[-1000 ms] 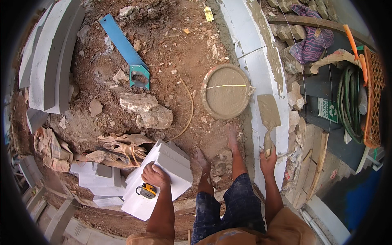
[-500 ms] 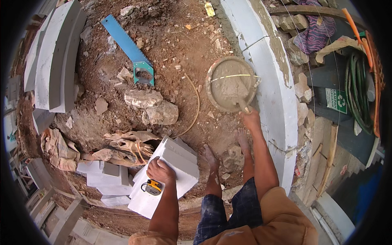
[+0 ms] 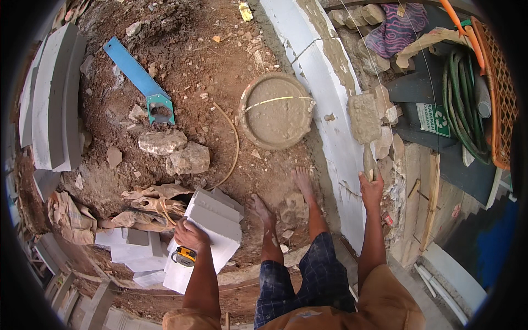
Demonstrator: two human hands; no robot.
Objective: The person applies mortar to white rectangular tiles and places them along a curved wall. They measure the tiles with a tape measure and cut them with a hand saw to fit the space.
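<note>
We're gripping a grey mortar-laden trowel, extending ahead of our clamped right hand, left hand resting on a white rectangular block, grip unclear

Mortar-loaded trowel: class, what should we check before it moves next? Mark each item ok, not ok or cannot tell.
1. Right hand gripping the grey, mortar-coated metal trowel by its handle: ok.
2. Grey wet mortar on the blade: ok, loaded.
3. Left hand touching the white rectangular blocks: ok.
4. Blocks free of tools: not ok, a yellow-and-black tape measure lies there.
5. Blue-bladed, teal-handled saw away from bare feet: ok.
6. Mortar stiffness: cannot tell.
</note>
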